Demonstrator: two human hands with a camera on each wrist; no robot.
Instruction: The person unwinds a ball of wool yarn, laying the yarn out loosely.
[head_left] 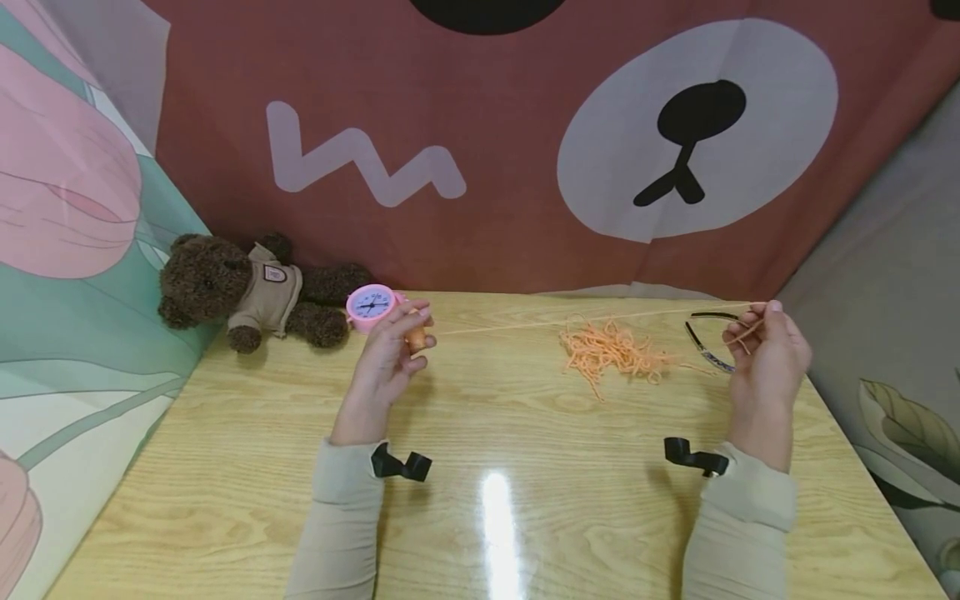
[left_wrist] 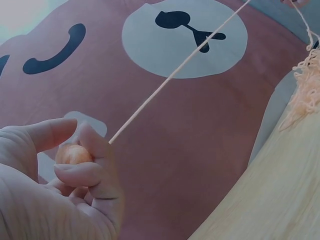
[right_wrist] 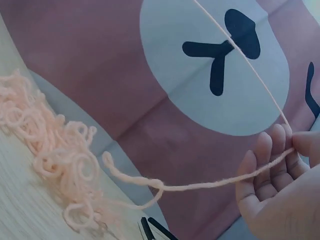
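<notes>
Curled fingers of my left hand [head_left: 384, 354] grip a small ball of orange yarn [left_wrist: 74, 154], partly hidden by them in the head view. From it a taut yarn strand [left_wrist: 170, 77] runs across to my right hand [head_left: 768, 358], which pinches it between thumb and forefinger. Past that pinch, a slack length of yarn [right_wrist: 210, 186] hangs across the palm toward the pile in the right wrist view. On the table between the hands, toward the back, lies a loose, tangled pile of orange yarn [head_left: 611, 350].
A pink alarm clock [head_left: 371, 306] stands just behind my left hand. Beside it a brown teddy bear [head_left: 262, 292] lies on its back. Close to my right hand is a dark headband [head_left: 705, 346]. A printed cloth [head_left: 360, 75] rises behind the wooden table [head_left: 562, 483].
</notes>
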